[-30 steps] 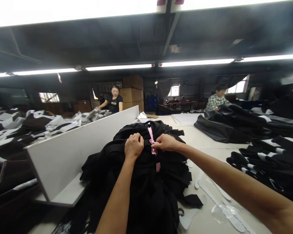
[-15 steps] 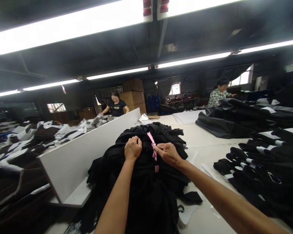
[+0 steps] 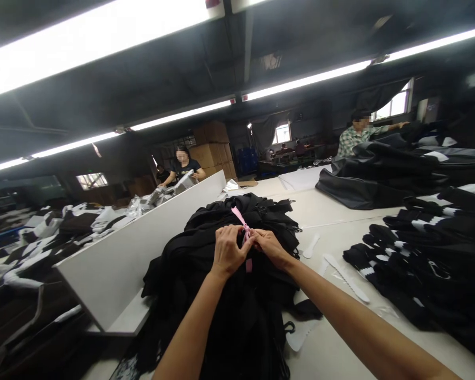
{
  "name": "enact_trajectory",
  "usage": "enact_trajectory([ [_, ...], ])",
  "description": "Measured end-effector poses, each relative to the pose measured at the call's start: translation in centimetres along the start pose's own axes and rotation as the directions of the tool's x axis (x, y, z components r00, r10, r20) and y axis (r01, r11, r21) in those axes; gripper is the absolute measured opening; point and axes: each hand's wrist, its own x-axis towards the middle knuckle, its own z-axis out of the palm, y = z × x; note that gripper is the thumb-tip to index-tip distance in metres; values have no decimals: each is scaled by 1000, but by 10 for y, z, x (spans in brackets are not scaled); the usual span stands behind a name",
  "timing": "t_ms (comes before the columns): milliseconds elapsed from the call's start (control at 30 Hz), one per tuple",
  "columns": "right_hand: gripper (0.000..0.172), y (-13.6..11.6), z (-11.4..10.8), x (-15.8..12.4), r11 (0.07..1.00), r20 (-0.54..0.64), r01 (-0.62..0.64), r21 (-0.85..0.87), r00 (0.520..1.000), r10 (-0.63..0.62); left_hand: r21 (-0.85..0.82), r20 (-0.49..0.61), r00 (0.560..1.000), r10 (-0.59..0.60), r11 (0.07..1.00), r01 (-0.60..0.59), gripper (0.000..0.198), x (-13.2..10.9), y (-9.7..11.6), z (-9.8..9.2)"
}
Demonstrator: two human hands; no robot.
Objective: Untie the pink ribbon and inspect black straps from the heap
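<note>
A pink strip of cloth (image 3: pixel 238 215) runs over a big bundle of black fabric pieces (image 3: pixel 221 295) and has a knot in its middle. My left hand (image 3: pixel 227 248) is closed at the knot, thumb and fingers pinching the strip from the left. From the right, my right hand (image 3: pixel 268 245) pinches the same strip just beside it, fingertips almost touching the left thumb. Below both hands a short pink end shows against the black fabric. Straps and a dark hook hang from the bundle's right side.
A white divider board (image 3: pixel 142 253) stands left of the bundle, with brown and white pieces (image 3: pixel 75 227) beyond it. On the white table (image 3: pixel 324 338) lie white pattern pieces (image 3: pixel 346 279). Stacked black pieces (image 3: pixel 419 258) and black sheets (image 3: pixel 364 174) are right. Two co-workers stand farther back.
My left hand has moved right from the black fabric to the pink strip's knot and now pinches it. My right hand stays on the strip. The view has shifted slightly.
</note>
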Motion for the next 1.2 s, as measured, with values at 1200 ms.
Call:
enact_trajectory([
  [1200, 16, -40, 4, 13, 865, 80, -130, -485, 978, 191, 260, 168, 934, -316, 928, 268, 32, -2, 28, -21],
])
